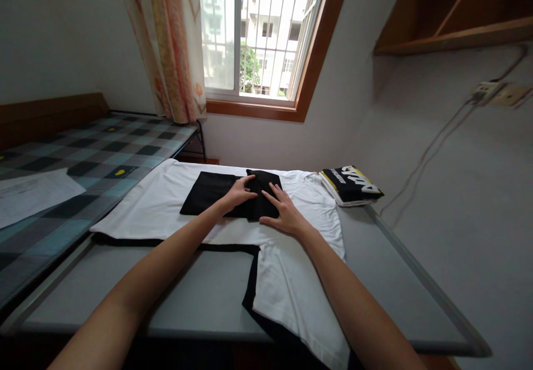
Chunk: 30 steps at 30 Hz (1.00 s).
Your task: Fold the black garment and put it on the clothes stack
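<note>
Head view. Both hands rest on a black garment (233,194) that lies on top of a white T-shirt (216,209) spread over the grey counter (200,292). Left hand (240,191): fingers curled, pinching a fold of the black cloth near its middle. Right hand (284,210): flat, fingers spread, pressing the right part of the black piece down.

Progress, as a judgement: the black garment looks partly folded. It is already a compact rectangle, with one flap seemingly being laid over or smoothed. The white T-shirt beneath is unfolded, one sleeve hanging toward the near edge, dark trim showing along its hem. One folded garment with yellow and white lettering (350,185) sits finished at the far right corner of the counter, apart from the hands.

Surface and room: counter is grey with a raised metal rim. Bed with checked cover (83,165) just left of it, a paper sheet (33,192) on top. Barred window (258,31) ahead, patterned curtain (170,42) at its left, wooden shelf (453,15) upper right, wall socket with cables (495,94).
</note>
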### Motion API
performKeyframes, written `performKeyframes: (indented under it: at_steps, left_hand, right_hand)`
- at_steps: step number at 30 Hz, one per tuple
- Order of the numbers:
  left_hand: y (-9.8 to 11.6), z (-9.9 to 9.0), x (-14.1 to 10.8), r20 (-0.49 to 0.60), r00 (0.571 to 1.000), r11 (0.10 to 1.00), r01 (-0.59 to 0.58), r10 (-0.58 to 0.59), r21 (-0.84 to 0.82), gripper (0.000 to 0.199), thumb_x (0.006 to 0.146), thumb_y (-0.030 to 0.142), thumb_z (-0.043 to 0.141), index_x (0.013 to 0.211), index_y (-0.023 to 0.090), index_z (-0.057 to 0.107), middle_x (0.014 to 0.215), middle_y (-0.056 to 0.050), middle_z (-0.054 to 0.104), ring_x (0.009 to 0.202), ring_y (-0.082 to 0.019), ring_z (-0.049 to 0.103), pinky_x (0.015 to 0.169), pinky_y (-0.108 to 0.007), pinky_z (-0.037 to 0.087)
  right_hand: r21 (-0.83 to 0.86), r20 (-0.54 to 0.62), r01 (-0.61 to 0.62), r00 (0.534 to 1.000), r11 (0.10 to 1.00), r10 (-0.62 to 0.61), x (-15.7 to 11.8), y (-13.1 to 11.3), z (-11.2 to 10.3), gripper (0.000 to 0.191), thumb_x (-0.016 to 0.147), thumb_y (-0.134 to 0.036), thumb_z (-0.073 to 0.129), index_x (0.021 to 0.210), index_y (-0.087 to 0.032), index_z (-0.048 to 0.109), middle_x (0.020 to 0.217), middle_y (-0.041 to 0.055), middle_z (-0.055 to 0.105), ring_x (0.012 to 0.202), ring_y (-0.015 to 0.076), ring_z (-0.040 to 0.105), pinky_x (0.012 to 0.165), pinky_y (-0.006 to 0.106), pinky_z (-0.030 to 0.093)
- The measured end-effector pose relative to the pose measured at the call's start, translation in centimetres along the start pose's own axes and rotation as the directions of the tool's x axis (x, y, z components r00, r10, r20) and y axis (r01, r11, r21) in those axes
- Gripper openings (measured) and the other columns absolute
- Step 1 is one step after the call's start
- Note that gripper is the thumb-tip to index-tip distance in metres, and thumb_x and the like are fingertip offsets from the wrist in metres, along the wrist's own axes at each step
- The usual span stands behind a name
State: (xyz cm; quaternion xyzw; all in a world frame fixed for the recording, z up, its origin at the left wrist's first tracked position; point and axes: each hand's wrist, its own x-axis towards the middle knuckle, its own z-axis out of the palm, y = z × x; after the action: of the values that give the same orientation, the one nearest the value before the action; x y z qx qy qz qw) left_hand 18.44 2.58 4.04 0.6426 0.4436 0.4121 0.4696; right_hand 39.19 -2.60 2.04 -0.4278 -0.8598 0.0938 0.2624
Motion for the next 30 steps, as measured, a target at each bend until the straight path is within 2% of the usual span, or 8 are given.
performKeyframes:
  at_steps: [5, 8, 11, 15, 21, 24, 27, 30]
  left_hand:
    - [1.2, -1.0, -0.4, 0.108, 0.99, 0.995, 0.083, -0.088, 0.052, 0.057, 0.066, 0.029, 0.08, 0.119, 0.017, 0.064, 0.109, -0.009, 0.063, 0.079, -0.015, 0.062, 0.062, -0.026, 0.055]
    - [1.2, -1.2, -0.5, 0.151, 0.967, 0.978, 0.195, -0.203, 0.069, 0.058, 0.068, 0.031, 0.079, 0.12, 0.015, 0.061, 0.087, -0.005, 0.063, 0.067, -0.013, 0.061, 0.055, -0.025, 0.054]
    - [1.0, -1.3, -0.5, 0.239, 0.946, 0.975, 0.211, -0.22, 0.062, 0.057, 0.071, 0.029, 0.077, 0.123, 0.016, 0.057, 0.066, 0.003, 0.056, 0.055, -0.01, 0.058, 0.051, -0.023, 0.051]
    - [1.2, -1.4, -0.7, 0.28, 0.942, 0.98, 0.198, -0.186, -0.015, 0.055, 0.071, 0.031, 0.077, 0.12, 0.018, 0.057, 0.061, 0.007, 0.051, 0.051, -0.007, 0.054, 0.051, -0.023, 0.051]
    - [1.8, -1.7, -0.7, 0.314, 0.925, 0.974, 0.228, -0.216, -0.001, 0.05, 0.071, 0.034, 0.075, 0.116, 0.018, 0.06, 0.062, 0.006, 0.052, 0.052, -0.009, 0.056, 0.055, -0.028, 0.053]
    - [2.4, -2.0, -0.6, 0.256, 0.952, 0.974, 0.118, -0.167, 0.195, 0.043, 0.071, 0.038, 0.074, 0.106, 0.016, 0.066, 0.065, 0.002, 0.055, 0.057, -0.013, 0.058, 0.059, -0.031, 0.051]
    - [3.7, -2.2, -1.0, 0.187, 0.981, 0.849, -0.136, 0.045, 0.51, 0.03, 0.069, 0.042, 0.073, 0.086, 0.017, 0.071, 0.079, -0.003, 0.059, 0.069, -0.016, 0.059, 0.067, -0.03, 0.048]
    - [5.0, -1.5, -2.3, 0.342, 0.931, 0.67, -0.333, 0.125, 0.663, 0.03, 0.07, 0.049, 0.072, 0.083, 0.021, 0.069, 0.091, -0.003, 0.06, 0.077, -0.018, 0.059, 0.07, -0.029, 0.045]
  right_hand:
    - [-0.09, -0.006, 0.116, 0.993, 0.989, -0.117, -0.2, -1.0, -0.8, 0.073, 0.076, -0.037, 0.069, 0.144, -0.029, 0.043, 0.156, 0.0083, 0.029, 0.145, 0.0326, 0.018, 0.114, 0.058, 0.021]
    - [-0.134, -0.032, 0.182, 0.982, 0.974, -0.188, 0.1, -1.7, -1.0, 0.059, 0.075, -0.032, 0.069, 0.132, -0.025, 0.055, 0.148, 0.0109, 0.04, 0.141, 0.0324, 0.027, 0.112, 0.055, 0.027]
    - [-0.154, -0.047, 0.21, 0.975, 0.966, -0.219, 0.3, -2.0, -1.1, 0.041, 0.076, -0.029, 0.067, 0.116, -0.024, 0.062, 0.135, 0.0121, 0.05, 0.128, 0.0308, 0.042, 0.105, 0.051, 0.036]
    - [-0.204, -0.08, 0.187, 0.975, 0.961, -0.207, 0.4, -2.1, -1.2, 0.023, 0.079, -0.028, 0.065, 0.101, -0.021, 0.064, 0.112, 0.0117, 0.058, 0.105, 0.0275, 0.051, 0.092, 0.046, 0.043]
    - [-0.29, -0.022, 0.203, 0.976, 0.935, -0.218, 0.4, -2.3, -1.3, 0.021, 0.076, -0.024, 0.065, 0.097, -0.021, 0.062, 0.1, 0.0085, 0.056, 0.093, 0.0246, 0.048, 0.084, 0.039, 0.041]
    - [-0.312, 0.002, 0.205, 0.977, 0.928, -0.215, 0.4, -2.5, -1.4, 0.021, 0.074, -0.021, 0.064, 0.096, -0.02, 0.061, 0.095, 0.0071, 0.056, 0.09, 0.0236, 0.048, 0.083, 0.036, 0.04]
    - [-0.339, 0.0, 0.21, 0.975, 0.917, -0.223, 0.4, -2.4, -1.3, 0.014, 0.077, -0.019, 0.06, 0.091, -0.02, 0.06, 0.09, 0.0064, 0.057, 0.087, 0.023, 0.049, 0.081, 0.036, 0.038]
    - [-0.356, -0.027, 0.215, 0.97, 0.909, -0.24, 0.5, -2.2, -1.1, 0.006, 0.081, -0.02, 0.056, 0.086, -0.02, 0.06, 0.086, 0.0063, 0.058, 0.083, 0.0226, 0.049, 0.079, 0.036, 0.037]
